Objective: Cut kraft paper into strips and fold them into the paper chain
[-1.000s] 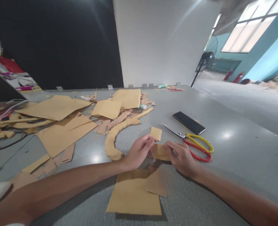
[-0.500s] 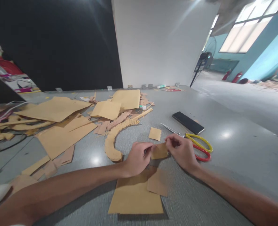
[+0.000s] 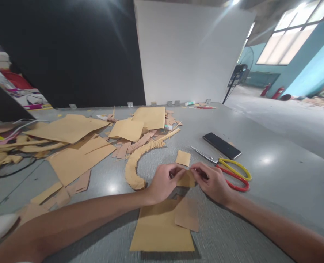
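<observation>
A small piece of brown paper [image 3: 186,179] is pinched between my two hands just above the table. My left hand [image 3: 166,182] grips its upper left edge, thumb against fingers. At its upper right edge my right hand [image 3: 211,182] is closed in a pinch, and the fingertips of both hands nearly meet. A small square of brown paper [image 3: 183,158] lies just beyond my fingers. Below my hands rest a larger brown sheet [image 3: 162,233] and a smaller brown piece [image 3: 187,215] overlapping its right side. A curved, pleated paper strip [image 3: 134,166] lies left of my hands.
Scissors [image 3: 234,173] with yellow and red handles lie beside my right hand, with a black phone [image 3: 222,145] behind them. Brown sheets [image 3: 79,157] and scraps cover the left side. A glue stick [image 3: 189,103] lies by the upright panel [image 3: 189,54]. A white object [image 3: 0,228] sits at lower left.
My right hand has moved left along the paper's top edge, bringing its fingertips close to my left hand's. The view has shifted slightly; the other things lie as before.
</observation>
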{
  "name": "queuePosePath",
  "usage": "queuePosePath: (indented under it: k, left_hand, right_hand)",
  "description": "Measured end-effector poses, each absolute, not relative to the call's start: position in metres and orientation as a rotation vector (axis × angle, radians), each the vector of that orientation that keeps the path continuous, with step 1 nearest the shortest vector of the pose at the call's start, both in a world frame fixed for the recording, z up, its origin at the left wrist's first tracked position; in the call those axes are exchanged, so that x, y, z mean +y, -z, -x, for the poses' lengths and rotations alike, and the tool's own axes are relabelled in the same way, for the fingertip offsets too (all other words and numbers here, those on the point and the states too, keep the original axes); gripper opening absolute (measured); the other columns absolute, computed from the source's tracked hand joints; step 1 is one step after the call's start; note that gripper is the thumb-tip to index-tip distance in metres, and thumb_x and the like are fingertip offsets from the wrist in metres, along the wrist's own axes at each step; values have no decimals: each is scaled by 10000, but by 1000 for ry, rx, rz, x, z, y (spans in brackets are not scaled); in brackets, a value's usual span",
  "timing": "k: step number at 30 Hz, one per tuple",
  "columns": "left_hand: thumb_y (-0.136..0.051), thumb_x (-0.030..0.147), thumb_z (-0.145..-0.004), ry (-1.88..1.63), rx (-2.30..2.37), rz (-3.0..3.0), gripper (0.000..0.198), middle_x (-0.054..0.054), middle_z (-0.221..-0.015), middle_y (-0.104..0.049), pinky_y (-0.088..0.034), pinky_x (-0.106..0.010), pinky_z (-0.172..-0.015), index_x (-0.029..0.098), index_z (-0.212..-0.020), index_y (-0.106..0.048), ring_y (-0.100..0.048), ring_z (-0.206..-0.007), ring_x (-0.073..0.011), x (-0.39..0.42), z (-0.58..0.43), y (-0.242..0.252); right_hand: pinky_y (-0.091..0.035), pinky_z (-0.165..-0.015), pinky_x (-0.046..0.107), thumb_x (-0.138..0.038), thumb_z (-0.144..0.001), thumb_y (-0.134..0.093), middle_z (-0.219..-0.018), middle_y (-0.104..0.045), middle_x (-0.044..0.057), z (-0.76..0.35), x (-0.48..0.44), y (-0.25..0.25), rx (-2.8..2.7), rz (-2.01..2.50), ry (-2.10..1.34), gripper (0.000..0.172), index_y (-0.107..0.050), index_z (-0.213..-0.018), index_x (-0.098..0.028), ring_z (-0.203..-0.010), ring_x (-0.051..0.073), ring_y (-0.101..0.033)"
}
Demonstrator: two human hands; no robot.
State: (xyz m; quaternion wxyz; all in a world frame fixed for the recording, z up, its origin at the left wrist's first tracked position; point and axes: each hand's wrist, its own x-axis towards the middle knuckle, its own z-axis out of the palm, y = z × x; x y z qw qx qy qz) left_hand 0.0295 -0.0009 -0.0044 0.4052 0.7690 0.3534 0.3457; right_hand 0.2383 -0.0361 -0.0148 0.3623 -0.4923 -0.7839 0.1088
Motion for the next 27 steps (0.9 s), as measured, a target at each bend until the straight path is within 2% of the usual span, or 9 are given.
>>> queuePosePath:
  k: [7, 10, 13, 15, 17, 19, 22, 25, 27]
  left_hand:
    - [-477, 419, -1037, -896, 923, -1977, 453, -5, -649, -641, -295, -245, -556, 142, -766, -710, -528, -592, -124, -3, -28, 4]
    - [-449, 447, -1043, -925, 937, -1847, 487, -29, -683, -681, -358, -242, -570, 137, -753, -688, -578, -602, -134, -1, -29, 8]
    - [-441, 450, -1043, -966, 931, -1679, 425, -77, -855, -758, -456, -252, -631, 136, -961, -716, -672, -692, -165, 3, -29, 13]
    - [-434, 424, -1045, -951, 862, -1607, 386, -103, -1018, -766, -484, -256, -627, 154, -1202, -660, -703, -733, -172, 5, -30, 14]
    - [-451, 373, -1036, -877, 723, -1601, 390, -125, -1224, -718, -510, -260, -630, 196, -1361, -574, -725, -785, -175, 5, -29, 13]
    - [-487, 329, -1020, -817, 593, -1649, 385, -130, -1373, -646, -557, -295, -750, 217, -1376, -583, -734, -941, -203, 4, -28, 11]
    - [-492, 343, -1029, -833, 552, -1699, 378, -137, -1383, -645, -534, -380, -986, 194, -1348, -631, -664, -1193, -263, 2, -27, 10]
    - [-455, 356, -1049, -875, 588, -1714, 418, -145, -1432, -611, -507, -426, -1062, 179, -1403, -592, -648, -1230, -266, 3, -25, 12]
    - [-447, 329, -1052, -886, 613, -1752, 428, -137, -1476, -577, -478, -438, -1110, 178, -1435, -562, -631, -1263, -256, 4, -24, 13]
  right_hand:
    - [-397, -546, 232, -294, -1034, -507, -661, -582, -41, -239, -37, 18, -1984, 1261, -208, 153, -610, -948, -220, -526, 111, -506]
    - [-418, -560, 240, -298, -1017, -529, -672, -603, -31, -240, -32, 17, -1797, 1326, -83, 156, -609, -910, -218, -535, 121, -538]
    - [-432, -569, 246, -316, -1016, -537, -671, -612, -30, -241, -28, 15, -1664, 1373, -66, 178, -609, -885, -219, -542, 125, -560]
    - [-445, -583, 249, -320, -1018, -538, -686, -622, -29, -241, -27, 14, -1696, 1338, -127, 173, -617, -900, -221, -560, 126, -576]
    - [-464, -608, 253, -315, -1021, -539, -714, -636, -25, -241, -28, 15, -1750, 1276, -190, 157, -628, -927, -225, -589, 130, -598]
    - [-481, -624, 258, -311, -1026, -532, -741, -647, -19, -242, -29, 16, -1771, 1235, -244, 147, -638, -963, -230, -611, 133, -616]
    - [-510, -626, 270, -322, -1032, -519, -833, -669, 1, -242, -29, 19, -1758, 1235, -324, 174, -632, -1137, -240, -619, 134, -631]
    - [-564, -675, 303, -347, -1012, -551, -1036, -695, 54, -242, -26, 19, -1738, 1236, -406, 328, -547, -1326, -248, -697, 153, -679]
    - [-592, -718, 330, -355, -994, -579, -1138, -695, 84, -242, -24, 19, -1728, 1230, -452, 364, -532, -1340, -251, -776, 177, -712]
